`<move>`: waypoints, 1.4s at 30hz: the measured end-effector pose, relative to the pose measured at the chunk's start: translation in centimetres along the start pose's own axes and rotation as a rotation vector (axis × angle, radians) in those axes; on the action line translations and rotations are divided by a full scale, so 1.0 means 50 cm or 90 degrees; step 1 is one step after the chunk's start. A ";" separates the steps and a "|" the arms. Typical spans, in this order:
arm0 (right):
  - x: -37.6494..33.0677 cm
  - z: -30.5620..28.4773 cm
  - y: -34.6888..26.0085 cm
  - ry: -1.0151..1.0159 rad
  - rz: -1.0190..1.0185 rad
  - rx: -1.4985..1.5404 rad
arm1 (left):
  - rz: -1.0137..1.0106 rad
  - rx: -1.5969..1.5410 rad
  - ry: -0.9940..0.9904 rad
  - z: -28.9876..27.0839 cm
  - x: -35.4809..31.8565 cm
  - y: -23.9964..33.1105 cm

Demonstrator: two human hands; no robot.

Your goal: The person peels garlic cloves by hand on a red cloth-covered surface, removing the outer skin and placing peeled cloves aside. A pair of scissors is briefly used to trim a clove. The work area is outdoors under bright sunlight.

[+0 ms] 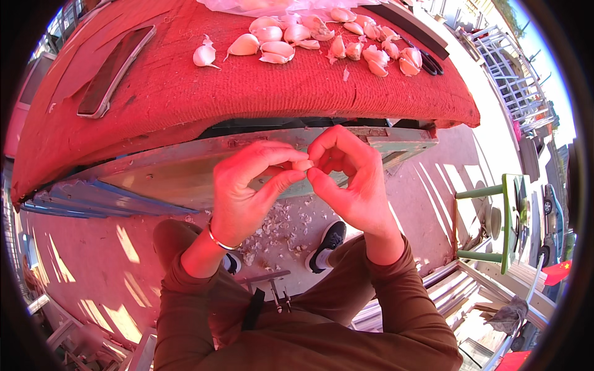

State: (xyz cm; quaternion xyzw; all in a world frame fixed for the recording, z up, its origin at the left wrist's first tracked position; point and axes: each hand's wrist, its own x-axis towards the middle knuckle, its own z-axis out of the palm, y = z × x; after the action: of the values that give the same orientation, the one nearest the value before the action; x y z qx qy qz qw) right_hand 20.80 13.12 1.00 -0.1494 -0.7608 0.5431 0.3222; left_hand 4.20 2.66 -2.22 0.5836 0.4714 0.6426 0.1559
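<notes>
My left hand (250, 188) and my right hand (346, 176) meet in front of the table edge, fingertips pinched together on one small garlic clove (302, 165). Both hands grip it from opposite sides. A metal bangle (218, 240) circles my left wrist. Several unpeeled garlic cloves (322, 38) lie spread on the red cloth (247, 86) at the far side of the table, with one clove (204, 54) apart to the left. Bits of garlic skin (278, 229) lie on the ground between my shoes.
A dark phone (116, 69) lies on the red cloth at the left. A black flat object (414, 28) sits at the table's far right. A green stool (504, 222) stands to the right, with stacked boards (451, 297) beside it.
</notes>
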 end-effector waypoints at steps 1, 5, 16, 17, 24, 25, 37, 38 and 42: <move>0.000 0.000 0.006 0.005 0.000 0.004 | -0.003 -0.003 -0.002 0.001 0.000 0.000; 0.001 0.001 0.002 0.012 0.010 0.010 | -0.046 -0.061 0.030 0.012 -0.003 0.003; 0.001 -0.002 -0.005 0.075 0.036 -0.029 | -0.150 -0.233 0.091 0.001 -0.005 -0.003; 0.002 -0.007 -0.005 0.105 0.029 -0.053 | -0.163 -0.267 0.093 -0.006 -0.003 -0.004; -0.004 0.005 -0.028 -0.017 -0.034 -0.098 | -0.224 -0.404 0.049 -0.013 -0.004 -0.004; -0.004 0.009 -0.025 -0.016 -0.006 -0.063 | -0.219 -0.403 0.057 -0.005 -0.005 -0.004; 0.002 -0.001 0.016 -0.076 0.158 0.252 | -0.157 -0.260 0.035 -0.008 -0.007 0.004; 0.005 0.002 0.021 -0.082 0.151 0.289 | -0.152 -0.252 0.036 -0.007 -0.007 0.005; 0.008 0.019 0.012 -0.086 0.145 0.386 | -0.070 -0.171 0.057 -0.007 -0.001 0.007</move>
State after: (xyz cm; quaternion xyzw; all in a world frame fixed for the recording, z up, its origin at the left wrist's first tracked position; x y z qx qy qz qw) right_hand 19.81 12.89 0.39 -0.0942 -0.5625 0.7862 0.2380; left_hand 4.01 2.29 -1.94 0.5019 0.4189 0.7155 0.2463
